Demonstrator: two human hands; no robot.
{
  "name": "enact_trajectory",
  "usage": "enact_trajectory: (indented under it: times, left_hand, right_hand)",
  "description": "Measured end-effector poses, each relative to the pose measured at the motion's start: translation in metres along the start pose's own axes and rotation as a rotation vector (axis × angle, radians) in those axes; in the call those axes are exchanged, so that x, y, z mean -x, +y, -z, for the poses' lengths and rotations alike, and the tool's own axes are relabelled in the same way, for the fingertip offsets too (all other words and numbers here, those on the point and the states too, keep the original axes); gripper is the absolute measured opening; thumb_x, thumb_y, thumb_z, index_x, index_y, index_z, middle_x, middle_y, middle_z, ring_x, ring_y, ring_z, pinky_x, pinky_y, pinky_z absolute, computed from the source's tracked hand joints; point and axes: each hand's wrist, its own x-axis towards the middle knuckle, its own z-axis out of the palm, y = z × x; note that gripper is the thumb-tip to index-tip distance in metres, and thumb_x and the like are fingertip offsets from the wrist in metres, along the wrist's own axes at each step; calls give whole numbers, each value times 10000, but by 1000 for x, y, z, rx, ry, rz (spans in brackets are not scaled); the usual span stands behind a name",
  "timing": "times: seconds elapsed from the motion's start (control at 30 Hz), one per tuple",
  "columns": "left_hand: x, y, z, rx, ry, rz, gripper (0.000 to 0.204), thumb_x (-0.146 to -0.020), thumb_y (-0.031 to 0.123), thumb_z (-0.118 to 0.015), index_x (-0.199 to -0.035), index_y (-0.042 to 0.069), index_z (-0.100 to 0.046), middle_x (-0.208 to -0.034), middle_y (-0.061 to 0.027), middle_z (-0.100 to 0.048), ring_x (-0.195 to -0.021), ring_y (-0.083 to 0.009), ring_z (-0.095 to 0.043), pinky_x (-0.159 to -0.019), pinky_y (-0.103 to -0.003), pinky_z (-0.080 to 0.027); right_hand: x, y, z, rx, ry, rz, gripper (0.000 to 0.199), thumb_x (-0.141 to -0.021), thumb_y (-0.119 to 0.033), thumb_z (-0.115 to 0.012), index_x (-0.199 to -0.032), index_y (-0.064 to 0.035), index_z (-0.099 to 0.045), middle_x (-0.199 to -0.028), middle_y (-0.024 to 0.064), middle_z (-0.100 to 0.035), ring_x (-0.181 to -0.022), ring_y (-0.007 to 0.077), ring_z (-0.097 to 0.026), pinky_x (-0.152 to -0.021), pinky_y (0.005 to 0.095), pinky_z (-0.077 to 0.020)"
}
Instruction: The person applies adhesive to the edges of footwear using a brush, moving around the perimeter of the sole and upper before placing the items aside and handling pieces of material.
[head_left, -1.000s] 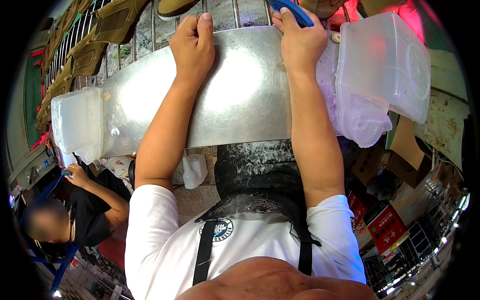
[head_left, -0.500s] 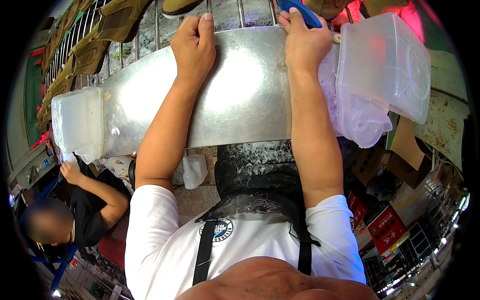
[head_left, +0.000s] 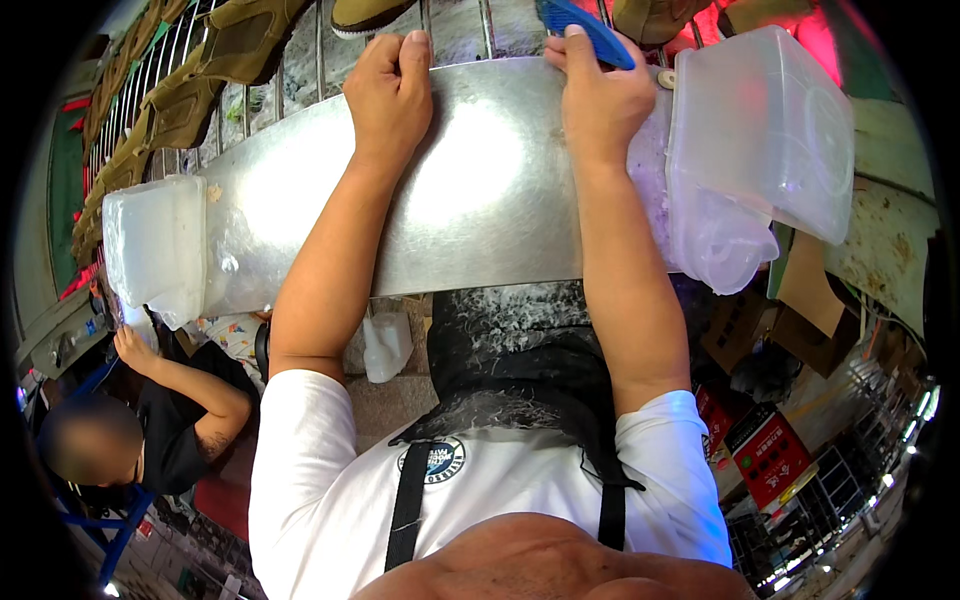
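Note:
My right hand (head_left: 608,112) pinches a flat, blue, ribbed oval piece (head_left: 592,36) between thumb and fingers, at the far right edge of a shiny metal work surface (head_left: 480,215). Whether it is a brush cannot be made out. My left hand (head_left: 390,95) is closed in a fist near the far edge of the metal, thumb uppermost; anything inside the fingers is hidden. Just beyond that fist lies a tan shoe (head_left: 370,14) with a pale sole edge, cut off by the top of the picture.
Metal bars beyond the work surface carry several brown shoes (head_left: 240,38), with fluff beneath. Translucent plastic bins stand at the left (head_left: 152,240) and right (head_left: 765,130) ends. A white bottle (head_left: 385,348) is below the near edge. Another person (head_left: 190,410) sits at the lower left.
My right hand has moved slightly left and toward me with the blue piece, which is now tilted differently. My left fist stays almost still.

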Motion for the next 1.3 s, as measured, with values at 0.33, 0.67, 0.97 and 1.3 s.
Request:
enact_trajectory:
  times: [0.33,0.67,0.97,1.3]
  left_hand:
    - [0,-11,-10,139,30,153,382,-1031,276,-606,-728,44,-594,-688,9,-518,-667,-102,-432,-609,-298,-388]
    - [6,0,-5,-44,26,180,730,-1087,555,-366,-847,-62,-673,-770,-92,-644,-748,-208,-572,-722,-364,-488]
    - [-1,-17,0,-133,-38,132,686,-1061,525,-478,-726,-52,-635,-697,-95,-590,-694,-226,-512,-681,-411,-431]
    - [-9,-32,0,-233,-50,160,655,-1033,532,-536,-755,-42,-687,-717,-110,-629,-679,-235,-520,-653,-426,-441]
  right_hand:
    - [29,-42,6,-493,-189,-21,251,-964,-35,-668,-1200,42,-629,-938,138,-738,-782,200,-745,-736,316,-624]
    - [96,-140,157,-479,-352,35,202,-932,-127,-768,-1059,19,-712,-964,94,-726,-831,142,-695,-736,282,-569]
    - [118,-137,270,176,-16,487,250,-842,-155,-834,-1024,-42,-706,-1032,63,-688,-973,197,-663,-852,328,-517]
    - [103,-130,294,584,-79,517,244,-827,-147,-716,-977,16,-614,-950,170,-676,-941,349,-669,-835,450,-547]
